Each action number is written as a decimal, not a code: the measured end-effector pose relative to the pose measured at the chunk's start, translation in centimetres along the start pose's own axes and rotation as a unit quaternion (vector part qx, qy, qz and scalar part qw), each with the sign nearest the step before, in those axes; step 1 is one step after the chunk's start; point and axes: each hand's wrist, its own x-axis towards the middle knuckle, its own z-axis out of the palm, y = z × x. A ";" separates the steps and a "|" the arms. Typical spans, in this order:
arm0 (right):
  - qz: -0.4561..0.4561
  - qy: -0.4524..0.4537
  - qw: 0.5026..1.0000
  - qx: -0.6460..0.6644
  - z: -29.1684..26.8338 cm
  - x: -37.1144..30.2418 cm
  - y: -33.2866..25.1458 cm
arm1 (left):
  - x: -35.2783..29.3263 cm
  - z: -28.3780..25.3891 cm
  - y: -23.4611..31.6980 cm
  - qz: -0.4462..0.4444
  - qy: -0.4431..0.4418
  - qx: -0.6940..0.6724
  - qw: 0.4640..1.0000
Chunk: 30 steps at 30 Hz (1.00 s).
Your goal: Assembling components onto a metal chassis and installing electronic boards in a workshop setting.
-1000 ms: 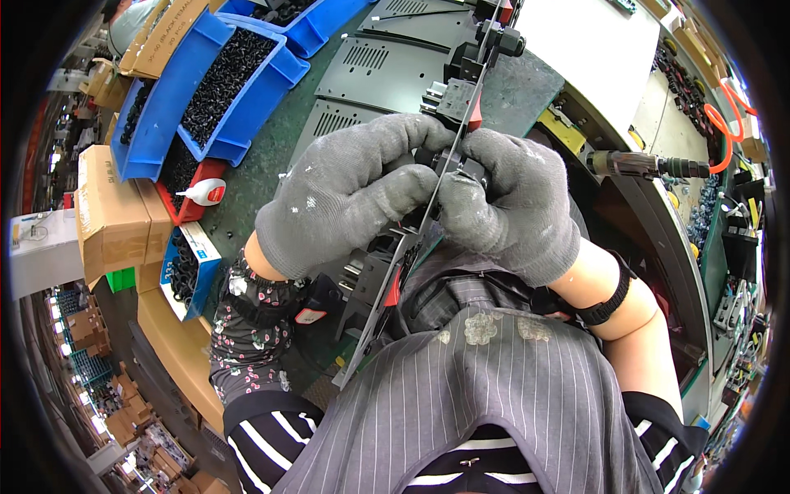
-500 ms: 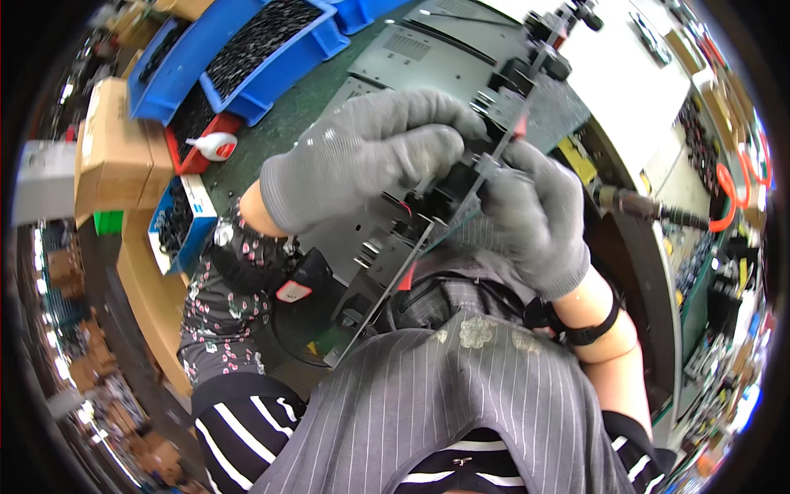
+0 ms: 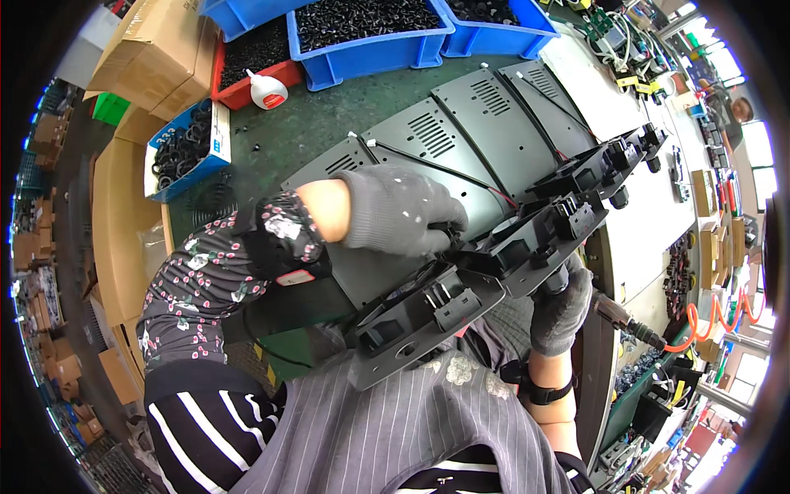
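Several dark grey metal panels (image 3: 428, 136) with vent slots lie side by side, each with a black front plate carrying sockets and switches. My left hand (image 3: 403, 210), in a grey glove, is over the middle panels, its fingertips pinched at the inner side of a black front plate (image 3: 527, 247). What lies between those fingertips is too hidden to name. Below the same plate, my gloved right hand (image 3: 564, 309) curls round a black round knob (image 3: 555, 280) on its outer face; some of its fingers are out of sight. Black wires (image 3: 436, 171) run across the panels.
Blue bins (image 3: 370, 48) of small black parts stand along the back, beside a red bin (image 3: 284, 72) and a white bottle (image 3: 267, 89). An open box of black rings (image 3: 185, 152) sits at left near cardboard boxes (image 3: 160, 53). A power screwdriver (image 3: 629, 321) with an orange coiled hose lies at right.
My view has shifted, showing more of the panels and bins. The front plates now show their socket sides. My right hand has moved lower, under the plate; the left has come down onto its inner side.
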 end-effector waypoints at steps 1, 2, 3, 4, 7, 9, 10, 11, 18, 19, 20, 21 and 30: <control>0.000 0.000 1.000 -0.004 -0.3 0.1 -0.1 | 0.5 -0.1 0.3 -0.037 -0.022 0.005 0.999; 0.004 -0.012 1.000 -0.021 -0.9 0.2 -0.3 | 1.1 0.1 0.5 -0.025 -0.019 0.024 0.999; 0.008 -0.024 0.999 -0.038 -1.1 0.3 -0.7 | 1.6 0.1 0.8 -0.019 -0.020 0.022 0.999; 0.001 0.026 0.999 0.032 -0.4 0.1 -1.0 | 2.1 -0.1 1.2 -0.047 -0.054 0.052 0.996; -0.035 0.074 0.993 0.091 0.8 0.3 -3.0 | 2.5 -0.3 1.4 -0.067 -0.083 0.086 0.990; -0.060 0.056 0.993 0.084 0.7 0.3 -4.7 | 2.5 -1.0 1.3 -0.062 -0.072 0.094 0.991; -0.103 0.056 0.990 0.072 0.7 0.1 -5.3 | 2.5 -1.8 1.5 -0.090 -0.053 0.128 0.986; -0.148 0.050 0.986 0.063 1.0 -0.1 -5.6 | 1.8 -1.9 0.8 -0.091 0.021 0.095 0.991; -0.477 -0.059 0.840 -0.252 3.3 2.8 -11.4 | -1.3 -7.1 6.4 -0.089 0.000 -0.444 0.892; -0.497 -0.064 0.822 -0.269 3.7 3.4 -11.7 | -1.4 -7.5 7.4 -0.097 -0.034 -0.459 0.882; -0.483 -0.107 0.831 -0.256 4.0 3.2 -11.9 | -2.0 -7.0 7.6 -0.081 0.000 -0.459 0.885; -0.467 -0.151 0.837 -0.242 4.2 3.1 -12.2 | -2.4 -6.8 7.7 -0.088 0.005 -0.454 0.887; -0.292 -0.053 0.955 0.014 2.6 -0.1 -8.7 | -10.5 0.5 2.6 -0.020 0.087 0.066 0.994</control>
